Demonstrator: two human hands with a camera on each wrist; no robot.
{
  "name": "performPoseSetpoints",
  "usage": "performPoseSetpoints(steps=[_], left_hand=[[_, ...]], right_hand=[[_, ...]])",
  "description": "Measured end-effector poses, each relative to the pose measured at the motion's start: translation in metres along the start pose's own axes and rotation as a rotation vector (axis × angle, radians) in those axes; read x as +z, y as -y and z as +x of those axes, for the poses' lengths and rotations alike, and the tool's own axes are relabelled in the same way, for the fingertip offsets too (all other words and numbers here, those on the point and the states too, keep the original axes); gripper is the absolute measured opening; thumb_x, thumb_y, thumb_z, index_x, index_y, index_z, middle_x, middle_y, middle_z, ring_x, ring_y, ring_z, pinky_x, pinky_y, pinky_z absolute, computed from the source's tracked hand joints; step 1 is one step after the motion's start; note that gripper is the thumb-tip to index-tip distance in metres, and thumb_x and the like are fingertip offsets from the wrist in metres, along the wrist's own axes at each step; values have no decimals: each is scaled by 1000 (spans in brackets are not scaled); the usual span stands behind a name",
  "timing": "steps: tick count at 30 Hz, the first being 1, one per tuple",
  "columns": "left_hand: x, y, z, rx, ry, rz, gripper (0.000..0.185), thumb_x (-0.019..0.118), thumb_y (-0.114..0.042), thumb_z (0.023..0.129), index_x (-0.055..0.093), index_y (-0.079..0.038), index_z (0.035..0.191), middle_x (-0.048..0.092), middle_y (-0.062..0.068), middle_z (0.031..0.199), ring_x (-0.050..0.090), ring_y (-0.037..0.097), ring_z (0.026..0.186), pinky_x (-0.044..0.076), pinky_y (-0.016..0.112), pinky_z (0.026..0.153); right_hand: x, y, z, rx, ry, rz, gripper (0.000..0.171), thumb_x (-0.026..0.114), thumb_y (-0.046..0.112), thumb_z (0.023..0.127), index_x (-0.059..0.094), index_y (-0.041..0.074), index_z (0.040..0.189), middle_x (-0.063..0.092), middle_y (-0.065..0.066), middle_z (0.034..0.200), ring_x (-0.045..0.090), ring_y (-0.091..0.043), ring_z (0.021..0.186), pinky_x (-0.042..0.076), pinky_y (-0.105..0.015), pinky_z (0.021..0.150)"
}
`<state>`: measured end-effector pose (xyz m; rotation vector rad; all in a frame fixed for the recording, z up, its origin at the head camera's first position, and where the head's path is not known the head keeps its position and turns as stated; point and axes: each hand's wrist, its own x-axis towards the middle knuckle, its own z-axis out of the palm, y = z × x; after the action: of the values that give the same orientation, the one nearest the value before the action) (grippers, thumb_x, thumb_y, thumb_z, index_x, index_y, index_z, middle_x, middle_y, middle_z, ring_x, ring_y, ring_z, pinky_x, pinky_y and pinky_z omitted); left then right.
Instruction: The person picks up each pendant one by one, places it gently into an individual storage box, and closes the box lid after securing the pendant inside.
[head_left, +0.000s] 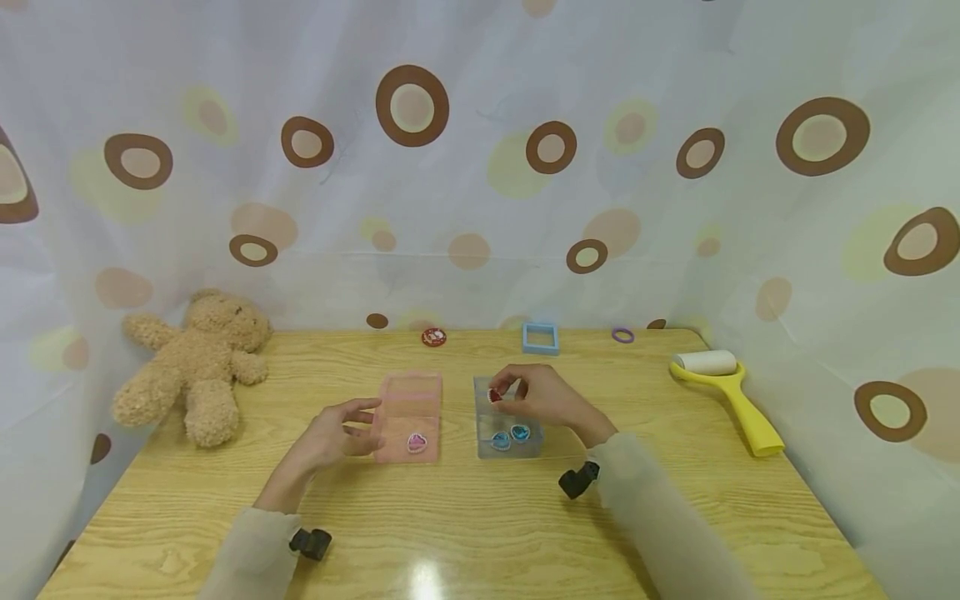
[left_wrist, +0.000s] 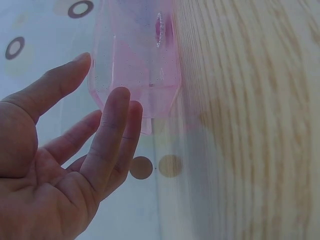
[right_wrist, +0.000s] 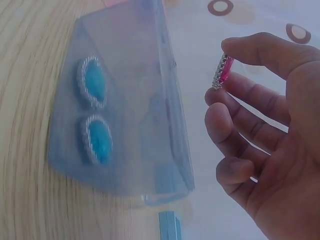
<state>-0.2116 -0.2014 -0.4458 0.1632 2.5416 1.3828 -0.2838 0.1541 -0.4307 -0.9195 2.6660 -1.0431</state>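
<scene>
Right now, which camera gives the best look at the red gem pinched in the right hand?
The right wrist view: the red gem shows close and edge-on between thumb and fingertips of the right hand, beside the blue box. The head view shows it only as a small red spot. The left wrist view misses it.

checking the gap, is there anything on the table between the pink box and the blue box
Nothing: in the head view, only bare wood of the table separates the pink box from the blue box. They stand side by side, apart.
</scene>
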Motion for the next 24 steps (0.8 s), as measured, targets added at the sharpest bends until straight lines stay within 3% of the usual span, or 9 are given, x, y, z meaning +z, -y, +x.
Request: performPoseSetpoints(steps=[14, 24], left_hand=[[1, -1, -2, -4, 2, 7, 69, 77, -16, 88, 45, -6, 149, 56, 26, 137, 60, 42, 118, 59, 43, 85], [1, -1, -2, -8, 3, -10, 69, 77, -16, 89, 45, -6, 149, 55, 26, 138, 60, 41, 118, 59, 42, 85]], right_hand=[[33, 23, 22, -35, 41, -78, 22, 73, 35, 90, 69, 26, 110, 68, 12, 98, 58, -6, 68, 50, -23, 62], [48, 45, 34, -78, 98, -63, 21, 71, 35, 92, 69, 26, 111, 69, 12, 102, 60, -3, 78, 52, -21, 70]])
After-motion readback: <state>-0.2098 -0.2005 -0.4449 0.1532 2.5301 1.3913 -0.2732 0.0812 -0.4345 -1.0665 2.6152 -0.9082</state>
